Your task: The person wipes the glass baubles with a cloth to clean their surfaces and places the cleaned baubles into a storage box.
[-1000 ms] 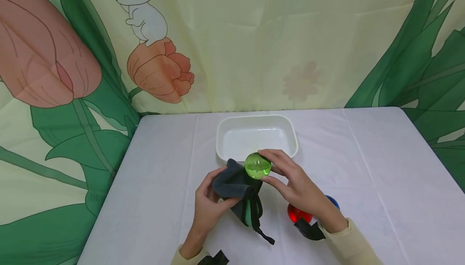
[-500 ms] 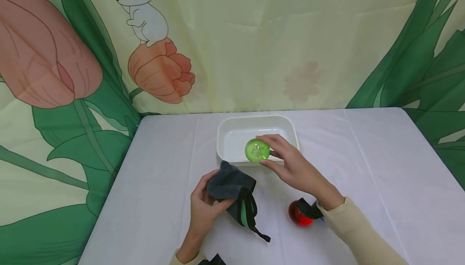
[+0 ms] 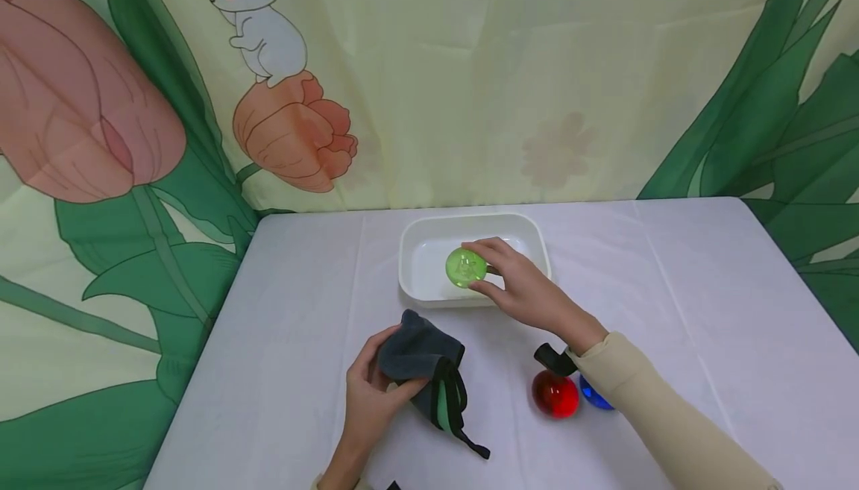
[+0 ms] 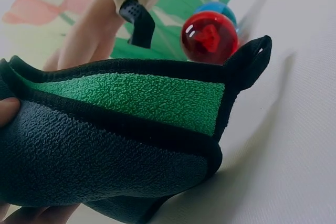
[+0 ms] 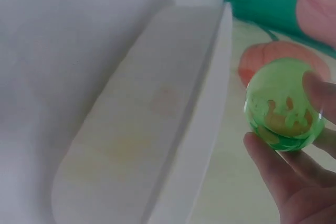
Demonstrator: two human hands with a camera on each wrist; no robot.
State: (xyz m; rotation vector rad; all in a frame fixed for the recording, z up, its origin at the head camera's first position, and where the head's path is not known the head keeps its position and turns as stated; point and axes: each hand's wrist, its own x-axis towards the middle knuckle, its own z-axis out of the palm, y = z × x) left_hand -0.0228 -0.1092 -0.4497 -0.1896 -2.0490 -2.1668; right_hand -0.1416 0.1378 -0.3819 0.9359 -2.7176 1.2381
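Tabletop: three balls (image 3: 466,267), one tray (image 3: 429,233).

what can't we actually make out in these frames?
- Blue ball: mostly hidden by the right sleeve in head view and by the red ball in left wrist view.
- Whether the green ball touches the white tray: undecidable; right wrist view is blurred.
- Cloth fills left wrist view; left hand barely shows there.

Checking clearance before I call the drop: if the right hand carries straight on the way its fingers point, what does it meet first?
Probably nothing but the white tray. The right hand, with the green ball in its grip, points left and away over the tray's basin; beyond that lies its far-left wall. Height above the floor is unclear.
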